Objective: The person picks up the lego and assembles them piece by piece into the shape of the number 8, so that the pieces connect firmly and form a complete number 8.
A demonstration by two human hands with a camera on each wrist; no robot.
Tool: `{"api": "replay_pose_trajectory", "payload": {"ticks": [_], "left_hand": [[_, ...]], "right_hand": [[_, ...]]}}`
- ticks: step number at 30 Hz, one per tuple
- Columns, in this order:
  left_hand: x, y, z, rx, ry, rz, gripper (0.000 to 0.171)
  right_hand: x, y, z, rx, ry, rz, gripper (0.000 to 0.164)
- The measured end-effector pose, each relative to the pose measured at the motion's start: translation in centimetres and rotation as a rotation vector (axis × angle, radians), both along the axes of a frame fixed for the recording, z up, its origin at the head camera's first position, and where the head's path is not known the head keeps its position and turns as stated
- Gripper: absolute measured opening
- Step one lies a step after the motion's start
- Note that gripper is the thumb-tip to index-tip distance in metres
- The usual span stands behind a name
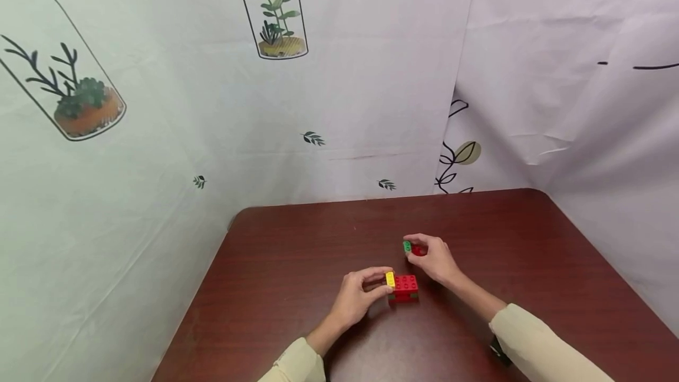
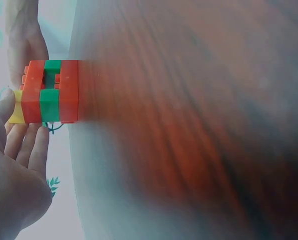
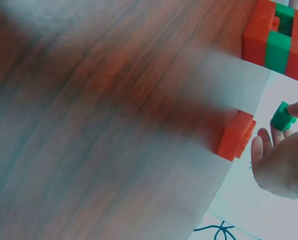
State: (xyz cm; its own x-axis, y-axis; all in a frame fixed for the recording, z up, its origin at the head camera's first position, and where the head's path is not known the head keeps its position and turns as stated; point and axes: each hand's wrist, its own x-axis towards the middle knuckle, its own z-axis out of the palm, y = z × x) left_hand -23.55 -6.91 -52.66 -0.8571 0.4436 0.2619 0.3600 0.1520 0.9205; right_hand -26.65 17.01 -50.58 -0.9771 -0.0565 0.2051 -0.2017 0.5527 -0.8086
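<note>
A stack of toy bricks [image 1: 406, 289] stands on the table, a red brick [image 2: 69, 92] at the bottom, two green bricks [image 2: 50, 105] with a gap between them, and a red brick [image 2: 33, 95] above. On its left end sits a small yellow brick [image 1: 390, 279], which my left hand [image 1: 354, 296] pinches between thumb and fingers. Behind and right of the stack, my right hand [image 1: 436, 259] pinches a small green brick [image 3: 282, 117]. That brick is off the table, apart from a loose red brick [image 3: 236, 135] lying under the hand.
The dark brown wooden table [image 1: 286, 252] reaches back to a white cloth wall [image 1: 361, 105] printed with plants. More cloth [image 1: 594, 105] hangs along the right side, and a dark band [image 1: 500, 351] shows at the right sleeve.
</note>
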Motion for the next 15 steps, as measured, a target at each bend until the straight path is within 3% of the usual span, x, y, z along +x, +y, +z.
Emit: {"api": "replay_pose_trajectory", "payload": {"ticks": [8,15], "left_hand": [[0.1,0.0,0.1,0.006,-0.013,-0.005,0.039],[0.2,0.0,0.2,0.012,-0.007,-0.006,0.037]], "right_hand": [[1.6,0.6,0.6,-0.146,-0.127,0.062,0.034],[3.0,1.0,0.7,-0.188,-0.212,0.074,0.031]]}}
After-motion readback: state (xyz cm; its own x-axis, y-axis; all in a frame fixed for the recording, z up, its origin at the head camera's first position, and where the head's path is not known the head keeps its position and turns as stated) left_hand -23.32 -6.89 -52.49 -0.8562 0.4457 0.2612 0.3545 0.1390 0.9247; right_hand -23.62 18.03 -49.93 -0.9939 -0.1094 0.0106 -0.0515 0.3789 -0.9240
